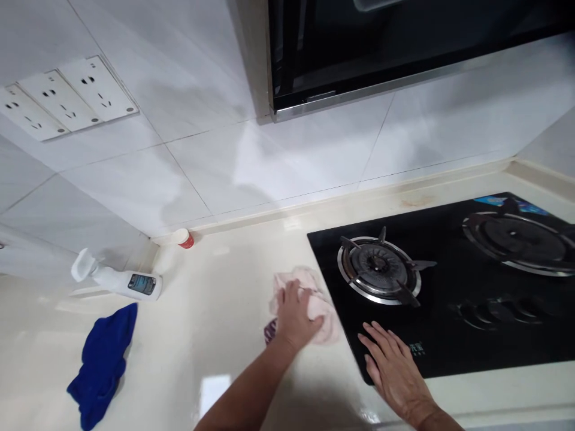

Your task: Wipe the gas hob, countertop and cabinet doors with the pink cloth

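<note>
My left hand (295,316) bears down on a crumpled pale pink cloth (330,323), its fingers curled into the folds. The cloth lies on the cream countertop (215,311), beside the stove's left edge. A dark patterned corner sticks out at its left. Resting flat near the front left corner of the black glass gas stove (440,335) is my right hand (395,365), its fingers stretched out and holding nothing. The left burner (377,269) with its pan support stands just beyond that hand.
A white spray bottle (121,282) lies on its side at the left, with a blue cloth (103,359) nearer me. A small red and white paper cup (183,238) sits by the back wall. The range hood (404,48) overhangs the stove; wall sockets (67,99) are upper left.
</note>
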{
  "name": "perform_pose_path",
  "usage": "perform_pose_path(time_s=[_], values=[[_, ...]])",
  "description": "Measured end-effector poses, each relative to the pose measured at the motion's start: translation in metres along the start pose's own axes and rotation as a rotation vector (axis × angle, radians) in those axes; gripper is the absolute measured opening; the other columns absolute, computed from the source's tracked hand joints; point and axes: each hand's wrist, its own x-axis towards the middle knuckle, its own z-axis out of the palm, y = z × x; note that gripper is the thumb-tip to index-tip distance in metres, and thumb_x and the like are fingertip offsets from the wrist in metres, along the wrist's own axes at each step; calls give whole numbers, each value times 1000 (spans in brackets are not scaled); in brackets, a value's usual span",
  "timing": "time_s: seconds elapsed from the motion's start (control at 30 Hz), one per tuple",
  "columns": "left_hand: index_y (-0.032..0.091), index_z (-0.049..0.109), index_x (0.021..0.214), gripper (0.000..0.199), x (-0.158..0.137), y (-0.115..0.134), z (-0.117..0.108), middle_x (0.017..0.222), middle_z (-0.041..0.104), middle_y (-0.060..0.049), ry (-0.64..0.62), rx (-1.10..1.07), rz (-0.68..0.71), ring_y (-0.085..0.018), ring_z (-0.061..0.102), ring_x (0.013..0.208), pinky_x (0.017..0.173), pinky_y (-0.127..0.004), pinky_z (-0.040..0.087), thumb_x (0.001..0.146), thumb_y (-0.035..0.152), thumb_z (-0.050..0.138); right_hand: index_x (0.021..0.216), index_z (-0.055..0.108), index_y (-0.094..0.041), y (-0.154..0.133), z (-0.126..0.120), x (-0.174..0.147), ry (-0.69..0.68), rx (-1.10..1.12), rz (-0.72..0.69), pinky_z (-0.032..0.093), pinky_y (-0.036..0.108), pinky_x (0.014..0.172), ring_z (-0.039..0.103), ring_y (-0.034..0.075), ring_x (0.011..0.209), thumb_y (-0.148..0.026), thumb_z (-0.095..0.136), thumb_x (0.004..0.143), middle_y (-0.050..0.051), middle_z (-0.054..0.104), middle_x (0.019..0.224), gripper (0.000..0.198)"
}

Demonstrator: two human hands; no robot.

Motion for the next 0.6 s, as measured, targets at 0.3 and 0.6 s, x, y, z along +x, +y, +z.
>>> perform_pose_path(time_s=[0.3,0.6], values=[[25,55,138,85,-99,32,32,136,56,-15,-167,-286,-5,-39,46,132,120,-63,25,63,49,88,126,61,-18,2,3,-5,15,13,-5,30,47,116,44,27,139,-30,46,94,10,55,142,37],[15,48,136,68,-55,36,-12,122,67,-13,41,-1056,-535,-26,65,108,95,-40,53,82,54,64,124,61,-19,4,10,-5,97,8,-38,34,47,112,48,27,135,-32,44,93,10,58,138,38]])
